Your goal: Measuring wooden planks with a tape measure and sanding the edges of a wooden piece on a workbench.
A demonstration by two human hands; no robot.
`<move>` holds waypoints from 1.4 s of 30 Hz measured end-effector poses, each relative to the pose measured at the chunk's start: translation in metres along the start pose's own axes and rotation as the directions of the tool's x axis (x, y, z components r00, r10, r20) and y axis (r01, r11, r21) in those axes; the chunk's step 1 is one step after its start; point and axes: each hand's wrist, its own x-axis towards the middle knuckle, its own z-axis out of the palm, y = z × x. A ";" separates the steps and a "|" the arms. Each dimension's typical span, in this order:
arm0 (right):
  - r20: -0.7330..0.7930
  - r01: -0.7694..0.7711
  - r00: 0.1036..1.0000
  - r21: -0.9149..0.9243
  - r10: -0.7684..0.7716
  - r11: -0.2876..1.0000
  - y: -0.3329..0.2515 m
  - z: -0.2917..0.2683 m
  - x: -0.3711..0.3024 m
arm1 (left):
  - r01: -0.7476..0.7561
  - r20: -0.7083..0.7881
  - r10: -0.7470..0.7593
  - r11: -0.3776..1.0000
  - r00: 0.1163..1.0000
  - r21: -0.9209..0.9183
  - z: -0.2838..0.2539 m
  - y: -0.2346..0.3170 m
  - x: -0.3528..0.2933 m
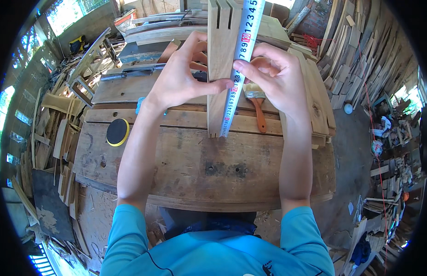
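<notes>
An upright length of pale wood stands over the workbench, with narrow slots cut in its upper end and small notches at its lower end. My left hand grips it from the left side, its thumb laid across the front face and reaching the tape's edge. Along the wood's right side runs a white tape measure blade with black and red markings. My right hand pinches that blade between thumb and fingers. The tape's case is out of sight, and some fingers of both hands are hidden behind the wood and tape.
On the wooden workbench lie a round black-and-yellow pad, a paintbrush with an orange-brown handle and a long dark metal tool. Boards are stacked at the right. Scrap wood leans against the far right wall.
</notes>
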 end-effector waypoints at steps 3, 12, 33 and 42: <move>0.048 -0.002 0.999 0.000 0.002 1.000 -0.003 -0.006 -0.002 | -0.025 0.020 0.025 1.000 0.999 0.004 0.002 0.005 0.000; 0.087 0.037 0.996 -0.054 -0.032 0.998 -0.012 -0.013 -0.007 | -0.016 0.017 0.015 0.998 1.000 0.057 0.006 0.015 -0.002; 0.092 -0.075 0.993 -0.056 0.080 0.996 -0.026 -0.012 -0.009 | 0.005 0.013 -0.006 0.998 1.000 0.070 0.009 0.013 -0.002; 0.098 -0.037 0.994 -0.048 0.042 0.998 -0.024 -0.013 -0.010 | 0.037 0.016 -0.038 0.999 0.999 0.038 0.009 0.015 -0.001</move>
